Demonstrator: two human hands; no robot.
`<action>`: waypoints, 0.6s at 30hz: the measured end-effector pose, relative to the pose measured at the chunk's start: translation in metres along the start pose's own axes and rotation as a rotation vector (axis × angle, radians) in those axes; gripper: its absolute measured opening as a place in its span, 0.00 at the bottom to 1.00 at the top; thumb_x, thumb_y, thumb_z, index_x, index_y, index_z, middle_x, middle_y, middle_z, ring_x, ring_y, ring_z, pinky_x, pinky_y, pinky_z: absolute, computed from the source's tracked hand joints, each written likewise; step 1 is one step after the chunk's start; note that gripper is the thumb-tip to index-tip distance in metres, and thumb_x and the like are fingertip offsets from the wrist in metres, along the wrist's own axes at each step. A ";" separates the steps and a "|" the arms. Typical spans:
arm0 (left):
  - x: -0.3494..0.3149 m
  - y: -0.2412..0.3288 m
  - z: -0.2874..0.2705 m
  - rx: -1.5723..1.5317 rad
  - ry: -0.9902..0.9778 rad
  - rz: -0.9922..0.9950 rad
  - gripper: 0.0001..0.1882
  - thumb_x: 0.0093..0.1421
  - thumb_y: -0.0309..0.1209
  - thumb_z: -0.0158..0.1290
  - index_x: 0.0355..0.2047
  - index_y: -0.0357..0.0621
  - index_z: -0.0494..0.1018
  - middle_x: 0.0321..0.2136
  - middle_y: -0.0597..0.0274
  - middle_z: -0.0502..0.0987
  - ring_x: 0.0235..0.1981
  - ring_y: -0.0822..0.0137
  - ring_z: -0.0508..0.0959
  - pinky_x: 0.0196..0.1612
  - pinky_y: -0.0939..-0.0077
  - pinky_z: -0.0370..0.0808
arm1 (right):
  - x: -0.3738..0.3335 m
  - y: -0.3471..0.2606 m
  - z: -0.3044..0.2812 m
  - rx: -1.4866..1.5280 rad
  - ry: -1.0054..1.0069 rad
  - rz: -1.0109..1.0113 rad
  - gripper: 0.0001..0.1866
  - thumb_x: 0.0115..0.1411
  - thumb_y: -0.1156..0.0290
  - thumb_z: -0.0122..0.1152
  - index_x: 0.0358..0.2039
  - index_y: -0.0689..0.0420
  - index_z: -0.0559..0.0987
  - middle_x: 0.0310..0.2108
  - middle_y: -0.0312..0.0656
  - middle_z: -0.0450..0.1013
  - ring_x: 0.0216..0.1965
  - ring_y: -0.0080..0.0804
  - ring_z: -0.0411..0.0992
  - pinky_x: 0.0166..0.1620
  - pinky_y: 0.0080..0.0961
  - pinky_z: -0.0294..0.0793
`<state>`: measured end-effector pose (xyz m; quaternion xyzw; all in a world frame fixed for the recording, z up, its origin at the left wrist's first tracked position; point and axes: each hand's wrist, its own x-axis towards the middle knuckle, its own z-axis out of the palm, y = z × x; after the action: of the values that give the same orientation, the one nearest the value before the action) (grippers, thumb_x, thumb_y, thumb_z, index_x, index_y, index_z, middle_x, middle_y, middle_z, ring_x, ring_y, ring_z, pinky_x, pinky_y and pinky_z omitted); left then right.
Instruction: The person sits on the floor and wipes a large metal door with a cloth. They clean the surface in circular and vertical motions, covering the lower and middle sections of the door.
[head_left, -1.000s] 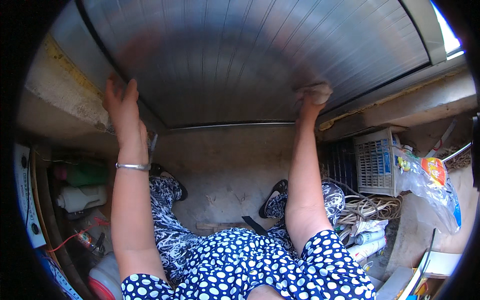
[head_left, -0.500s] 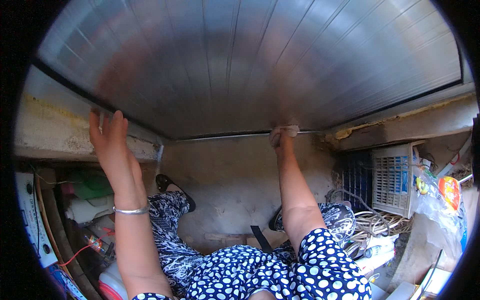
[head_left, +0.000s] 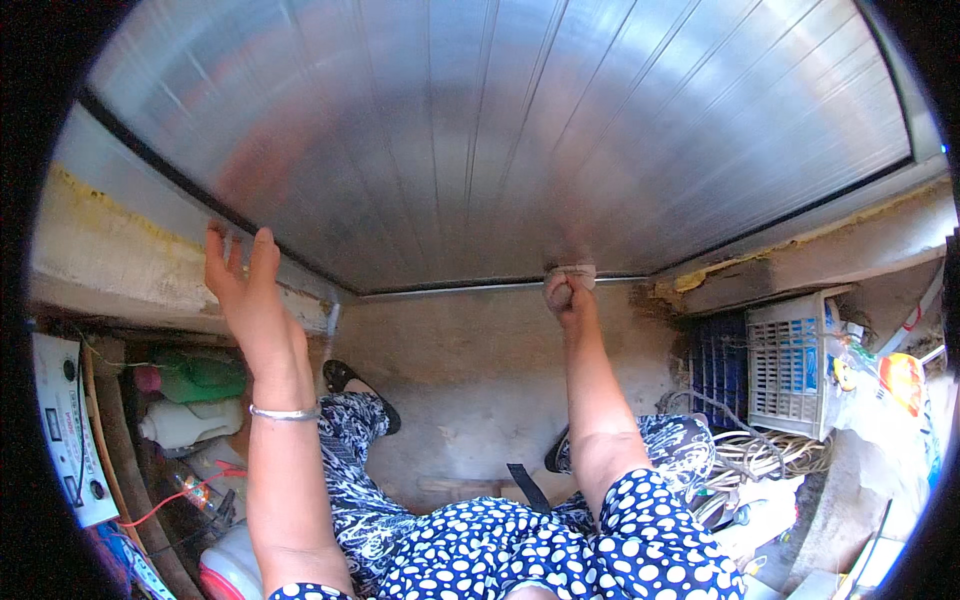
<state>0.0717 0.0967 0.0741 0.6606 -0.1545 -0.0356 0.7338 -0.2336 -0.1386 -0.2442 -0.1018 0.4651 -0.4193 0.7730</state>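
Note:
A large silvery ribbed metal panel (head_left: 470,150) with a dark edge strip fills the far part of the view. At its lower edge, right of the middle, my right hand (head_left: 566,296) is closed around a pale cloth (head_left: 575,271). The cloth presses against the panel, and most of it is hidden in the fist. My left hand (head_left: 250,300) is raised by the panel's left edge, fingers apart and pointing up, with nothing in it. Whether its fingertips touch the frame I cannot tell. A silver bangle (head_left: 284,413) circles the left wrist.
Pale ledges with yellow foam flank the panel. At right stand a white plastic crate (head_left: 788,365), coiled cable (head_left: 770,455) and a clear plastic bag (head_left: 900,440). At left are a white jug (head_left: 200,422), a green bottle (head_left: 205,378) and a white control box (head_left: 70,430).
The whole view has shifted a little, so the panel's lower edge sits lower. My right hand has turned slightly on the cloth. My left hand keeps its raised pose.

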 end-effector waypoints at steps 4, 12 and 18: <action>0.004 -0.007 0.002 -0.019 0.025 0.005 0.33 0.58 0.26 0.55 0.61 0.41 0.53 0.59 0.54 0.54 0.58 0.61 0.59 0.55 0.67 0.65 | -0.056 -0.019 0.045 -0.011 -0.157 -0.268 0.12 0.58 0.75 0.55 0.42 0.62 0.68 0.33 0.42 0.71 0.34 0.35 0.71 0.34 0.30 0.74; 0.017 -0.018 -0.005 -0.014 -0.016 0.004 0.33 0.57 0.27 0.54 0.61 0.42 0.54 0.59 0.55 0.56 0.59 0.59 0.58 0.54 0.67 0.63 | -0.174 -0.109 0.151 -0.298 -0.121 -0.706 0.35 0.56 0.74 0.60 0.57 0.60 0.49 0.52 0.48 0.61 0.49 0.37 0.65 0.50 0.36 0.68; 0.017 -0.015 -0.006 -0.042 -0.058 -0.053 0.33 0.58 0.28 0.54 0.62 0.42 0.53 0.60 0.54 0.56 0.59 0.60 0.60 0.55 0.69 0.63 | -0.229 -0.210 0.223 -0.469 -0.349 -1.140 0.13 0.59 0.74 0.54 0.44 0.64 0.70 0.38 0.45 0.72 0.36 0.31 0.72 0.39 0.29 0.73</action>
<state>0.0917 0.0961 0.0615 0.6477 -0.1575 -0.0775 0.7414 -0.2200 -0.1517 0.1375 -0.5664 0.2846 -0.6289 0.4501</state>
